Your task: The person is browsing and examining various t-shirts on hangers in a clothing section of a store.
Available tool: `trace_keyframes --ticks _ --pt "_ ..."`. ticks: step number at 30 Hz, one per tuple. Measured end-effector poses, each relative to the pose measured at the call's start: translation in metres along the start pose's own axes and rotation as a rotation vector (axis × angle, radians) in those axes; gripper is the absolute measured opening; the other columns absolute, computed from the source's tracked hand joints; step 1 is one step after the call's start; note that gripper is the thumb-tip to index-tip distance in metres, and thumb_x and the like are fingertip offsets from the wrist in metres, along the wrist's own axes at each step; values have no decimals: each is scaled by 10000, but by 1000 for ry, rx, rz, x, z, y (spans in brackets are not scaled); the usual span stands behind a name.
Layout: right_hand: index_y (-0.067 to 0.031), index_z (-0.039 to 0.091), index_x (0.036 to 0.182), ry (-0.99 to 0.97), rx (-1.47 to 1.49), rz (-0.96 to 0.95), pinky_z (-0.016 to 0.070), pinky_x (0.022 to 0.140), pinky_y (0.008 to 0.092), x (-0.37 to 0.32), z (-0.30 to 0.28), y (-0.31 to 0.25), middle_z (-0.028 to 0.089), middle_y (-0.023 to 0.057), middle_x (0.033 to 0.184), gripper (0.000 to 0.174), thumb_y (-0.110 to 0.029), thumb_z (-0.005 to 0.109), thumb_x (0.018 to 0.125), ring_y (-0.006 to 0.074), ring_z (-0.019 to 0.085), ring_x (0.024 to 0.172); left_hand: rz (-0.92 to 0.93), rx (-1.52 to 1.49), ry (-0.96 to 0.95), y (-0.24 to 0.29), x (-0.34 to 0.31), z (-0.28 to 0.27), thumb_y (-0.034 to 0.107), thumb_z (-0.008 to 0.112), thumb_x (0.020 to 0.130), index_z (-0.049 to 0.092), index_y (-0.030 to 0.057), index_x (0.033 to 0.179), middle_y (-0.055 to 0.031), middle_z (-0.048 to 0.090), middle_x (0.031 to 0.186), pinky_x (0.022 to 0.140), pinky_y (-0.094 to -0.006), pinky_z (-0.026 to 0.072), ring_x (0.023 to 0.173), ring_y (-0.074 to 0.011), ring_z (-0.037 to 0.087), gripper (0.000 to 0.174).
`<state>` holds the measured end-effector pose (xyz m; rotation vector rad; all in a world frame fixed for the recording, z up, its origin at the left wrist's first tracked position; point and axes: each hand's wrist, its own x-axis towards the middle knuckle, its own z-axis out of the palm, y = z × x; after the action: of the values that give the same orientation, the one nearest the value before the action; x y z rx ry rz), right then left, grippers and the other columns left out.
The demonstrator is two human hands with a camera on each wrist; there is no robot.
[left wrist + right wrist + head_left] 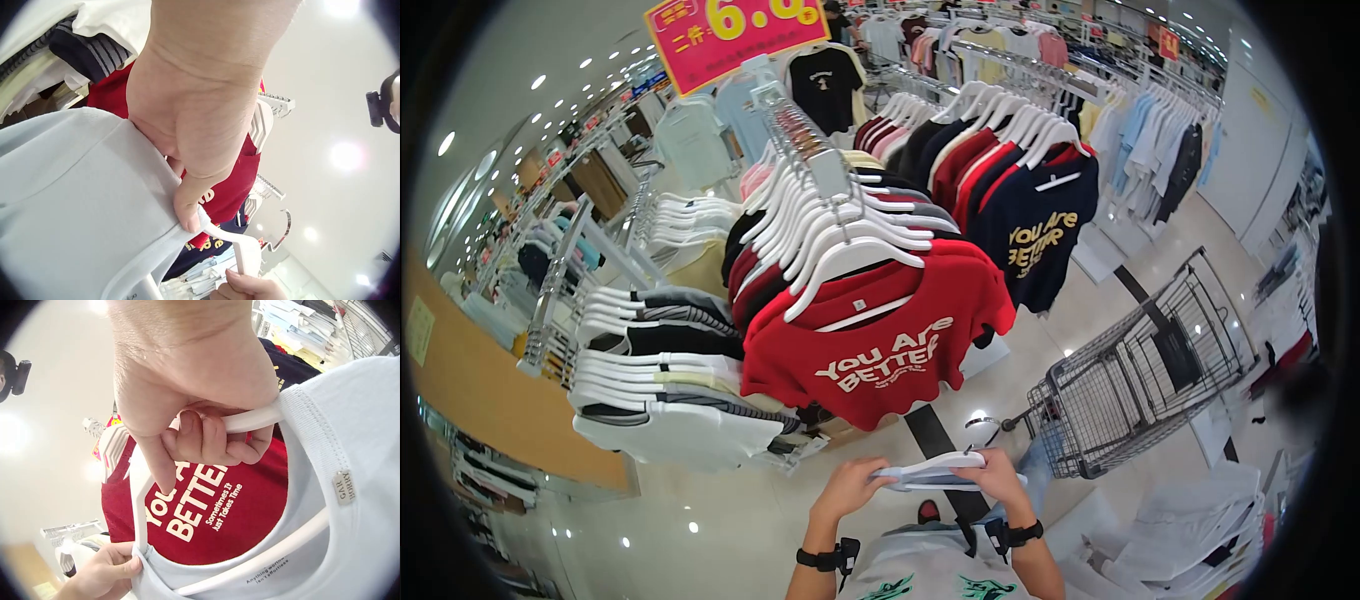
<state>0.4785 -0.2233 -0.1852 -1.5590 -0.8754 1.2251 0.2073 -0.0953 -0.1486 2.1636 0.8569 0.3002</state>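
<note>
A pale blue T-shirt (81, 187) hangs on a white hanger (256, 420) in front of the person's body. My left hand (850, 488) pinches the shirt at one shoulder, with the thumb on the cloth close to the neckline in the left wrist view. On the other side, my right hand (1002, 476) has its fingers curled round the hanger's upper bar. A small label (342, 489) sits by the shirt's neckband. The metal hook (284, 228) sticks out past the right hand. In the head view the shirt is seen nearly edge-on between both hands.
Ahead stands a rack with a red T-shirt (880, 350) at its front and a navy T-shirt (1040, 235) beside it. White shirts (680, 430) hang lower left. A wire shopping cart (1120, 390) stands at right; a price sign (735, 40) tops the rack.
</note>
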Motion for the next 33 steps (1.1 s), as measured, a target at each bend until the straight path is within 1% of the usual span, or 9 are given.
trace_keyframes --ticks 3,5,11,16,20,22,24,28,33 --pt "17 794 1022 34 -72 9 509 694 284 -9 0 -12 742 41 806 237 -133 825 841 90 638 749 -33 -56 -34 7 4 -2 273 742 934 711 69 1020 -163 710 933 754 -459 513 873 -387 658 223" --pt "31 790 947 72 -114 15 501 669 303 -12 -1 -8 729 59 761 252 -179 848 821 99 628 707 -77 -99 -67 8 9 -1 269 745 931 714 68 1018 -166 712 936 758 -456 514 877 -388 660 222" --pt "11 792 973 187 -162 32 496 647 315 -34 -9 -12 722 91 731 255 -199 834 834 117 626 669 13 -65 -170 7 29 7 268 760 916 719 57 1021 -168 717 949 759 -449 516 862 -388 667 239" --pt "-14 795 990 245 -204 4 508 631 342 -58 -8 -11 714 119 707 277 -243 833 839 144 634 630 87 -69 -132 16 26 12 249 780 897 726 43 1004 -172 713 906 732 -443 517 819 -385 668 238" --pt "10 787 983 278 -290 33 516 636 345 -76 5 11 717 137 710 294 -247 826 845 154 655 640 142 -156 -155 -18 16 42 226 786 892 741 35 994 -182 712 872 717 -435 517 786 -377 671 222" --pt "17 789 968 307 -258 55 519 646 347 -92 17 21 729 138 730 299 -252 830 844 156 671 661 81 -150 -202 -7 9 37 212 781 893 741 27 994 -185 715 895 733 -437 515 811 -373 670 215" --pt "23 789 968 358 -127 31 523 659 348 -101 22 32 743 138 759 309 -257 835 843 161 681 680 176 -168 -180 4 9 31 201 784 884 742 21 989 -184 718 916 752 -435 513 842 -369 670 212" --pt "24 794 976 405 -73 24 524 670 332 -112 25 40 746 112 764 310 -256 838 849 150 674 692 180 -139 -228 15 7 24 182 787 872 741 17 986 -176 720 924 767 -430 512 858 -370 667 206" --pt "43 786 893 394 -98 40 481 580 332 -119 17 34 696 88 679 338 -285 849 845 129 610 605 189 -144 -200 20 5 27 100 815 809 752 13 990 -154 741 905 757 -403 542 836 -331 707 210"
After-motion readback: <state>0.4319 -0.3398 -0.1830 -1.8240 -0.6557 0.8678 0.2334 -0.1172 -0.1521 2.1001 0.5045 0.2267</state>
